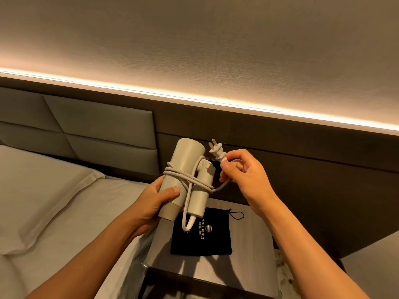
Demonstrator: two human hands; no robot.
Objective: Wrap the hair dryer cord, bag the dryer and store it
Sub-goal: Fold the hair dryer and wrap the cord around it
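A beige hair dryer (pixel 183 162) with its handle folded down is held upright in front of me, my left hand (pixel 154 201) gripping the lower barrel. Its white cord (pixel 190 176) is wound a few turns around barrel and handle, with a loop hanging below. My right hand (pixel 244 175) pinches the cord's free end just behind the two-pin plug (pixel 217 151), to the right of the dryer. A black drawstring bag (pixel 203 236) with a gold logo lies flat on the nightstand (pixel 250 251) under the dryer.
A bed with white pillow (pixel 43 190) and sheets fills the left. A padded headboard (pixel 97 128) and dark wall panel stand behind, lit by a light strip (pixel 194 98). A grey surface (pixel 371 266) shows at the lower right.
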